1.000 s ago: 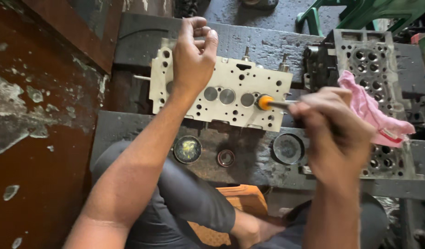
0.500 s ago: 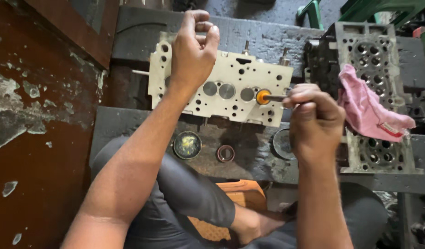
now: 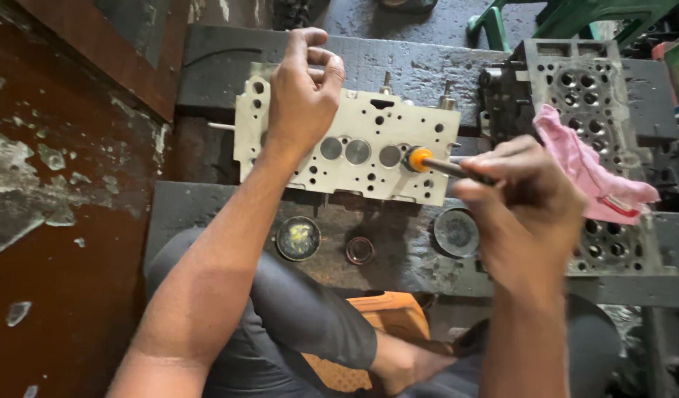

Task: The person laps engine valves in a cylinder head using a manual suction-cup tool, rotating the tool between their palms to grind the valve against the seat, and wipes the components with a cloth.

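Observation:
A pale metal cylinder head [image 3: 369,173] stands on edge on a dark greasy bench [image 3: 398,258], its valve faces toward me. My left hand [image 3: 302,99] grips its upper left part and holds it steady. My right hand [image 3: 527,206] is closed around a thin stick tool [image 3: 446,166] whose orange suction cup [image 3: 419,158] presses on a valve at the right end of the row. Three round grey valve faces show to the cup's left.
A round tin of paste [image 3: 298,238], a small ring [image 3: 360,250] and a round lid [image 3: 457,232] lie on the bench. A second cylinder head [image 3: 593,96] with a pink rag [image 3: 586,166] on it sits at right. My knees are below.
My right hand has shifted slightly on the stick while the orange cup stays on the same valve. My left hand keeps its grip on the cylinder head.

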